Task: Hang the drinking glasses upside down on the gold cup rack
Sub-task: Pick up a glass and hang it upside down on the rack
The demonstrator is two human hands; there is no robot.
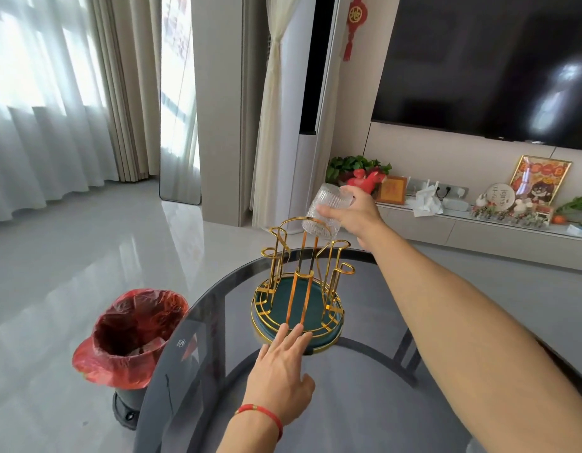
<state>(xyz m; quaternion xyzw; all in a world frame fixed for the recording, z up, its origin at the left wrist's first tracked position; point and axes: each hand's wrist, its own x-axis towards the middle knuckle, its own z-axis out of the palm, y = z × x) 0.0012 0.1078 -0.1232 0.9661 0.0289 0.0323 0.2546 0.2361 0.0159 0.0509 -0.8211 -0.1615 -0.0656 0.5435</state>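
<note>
The gold cup rack [302, 273] stands on a round dark green tray [328, 338] on the glass table [364, 387]. Its looped prongs are all bare. My right hand [355, 214] is shut on a ribbed clear drinking glass [325, 210], tilted with its mouth pointing down and towards the rack. The glass hovers over the rack's top ring at the far side, just above a prong. My left hand [283, 367] lies flat and open on the table, fingertips touching the tray's near gold rim. A red cord circles that wrist.
A bin lined with a red bag [132, 338] stands on the floor left of the table. Beyond the table is a low TV console [479, 230] with plants, frames and trinkets under a wall-mounted TV [495, 60]. Curtains hang at the left.
</note>
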